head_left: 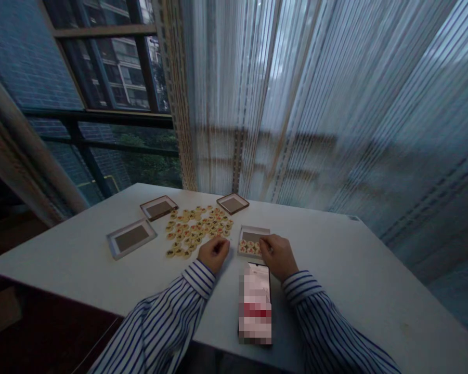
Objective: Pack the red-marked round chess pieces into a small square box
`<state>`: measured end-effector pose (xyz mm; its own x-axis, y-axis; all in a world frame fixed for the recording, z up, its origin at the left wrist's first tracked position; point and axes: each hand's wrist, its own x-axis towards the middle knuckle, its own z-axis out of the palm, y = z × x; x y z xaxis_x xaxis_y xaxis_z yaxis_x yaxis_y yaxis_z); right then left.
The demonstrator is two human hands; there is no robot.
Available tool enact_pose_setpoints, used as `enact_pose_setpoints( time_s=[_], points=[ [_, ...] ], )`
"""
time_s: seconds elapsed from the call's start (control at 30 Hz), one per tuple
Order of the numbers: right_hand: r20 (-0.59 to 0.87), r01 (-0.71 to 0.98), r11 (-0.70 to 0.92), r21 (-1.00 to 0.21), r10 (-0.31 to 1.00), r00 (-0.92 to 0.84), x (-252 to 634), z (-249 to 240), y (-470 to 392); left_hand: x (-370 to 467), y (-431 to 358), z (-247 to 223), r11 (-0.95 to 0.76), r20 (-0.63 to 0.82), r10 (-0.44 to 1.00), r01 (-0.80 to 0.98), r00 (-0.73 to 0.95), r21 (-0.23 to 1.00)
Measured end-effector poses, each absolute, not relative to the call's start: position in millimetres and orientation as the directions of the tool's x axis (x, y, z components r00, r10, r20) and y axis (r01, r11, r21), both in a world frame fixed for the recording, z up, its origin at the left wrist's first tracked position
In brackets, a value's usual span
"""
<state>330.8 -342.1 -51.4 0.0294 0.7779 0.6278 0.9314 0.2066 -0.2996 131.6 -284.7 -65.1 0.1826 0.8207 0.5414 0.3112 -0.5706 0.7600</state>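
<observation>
Fingers curled, my left hand [214, 253] hovers at the near right edge of a loose spread of round xiangqi pieces [195, 228]; whatever it may hold is hidden. To its right stands a small open box [271, 230] with a row of red-marked xiangqi pieces [250, 245] along its near side. My right hand [280, 254] reaches over the right side of this box. Its thumb and fingers are pinched at the right end of the row, on a piece they partly cover.
Two open shallow boxes, a grey-rimmed one [131, 238] and a brown-rimmed one [159, 208], lie left of the pieces. Another brown-rimmed box [233, 203] sits behind. A phone [255, 301] lies on the white table [354, 280] between my forearms. String curtains [315, 104] hang beyond the table.
</observation>
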Motion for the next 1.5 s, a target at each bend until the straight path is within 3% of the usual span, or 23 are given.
enact_pose_setpoints(
  time_s=[0.23,0.67,0.93,1.23,1.5],
  points=[
    [0.644,0.926,0.214,-0.31,0.764,0.039,332.3,-52.1,-342.4,122.5,-282.9,-68.6,-0.477,0.472,0.877,0.274,0.089,0.835],
    [0.657,0.924,0.259,-0.279,0.754,-0.013,333.1,-55.3,-341.4,123.0,-291.7,-63.2,-0.486,0.464,0.874,0.234,0.148,0.842],
    [0.696,0.938,0.275,-0.211,0.716,-0.053,334.7,-57.4,-339.1,88.3,-278.6,-45.1,-0.374,0.38,0.925,0.202,0.008,0.905],
    [0.671,0.947,0.26,-0.189,0.738,-0.069,346.0,-62.0,-336.3,53.7,-236.7,-23.7,-0.37,0.376,0.926,0.212,0.009,0.905],
    [0.629,0.912,0.358,-0.2,0.76,-0.161,310.0,-22.5,-313.0,57.7,-186.6,-1.9,-0.343,0.318,0.937,0.211,0.144,0.915]
  ],
)
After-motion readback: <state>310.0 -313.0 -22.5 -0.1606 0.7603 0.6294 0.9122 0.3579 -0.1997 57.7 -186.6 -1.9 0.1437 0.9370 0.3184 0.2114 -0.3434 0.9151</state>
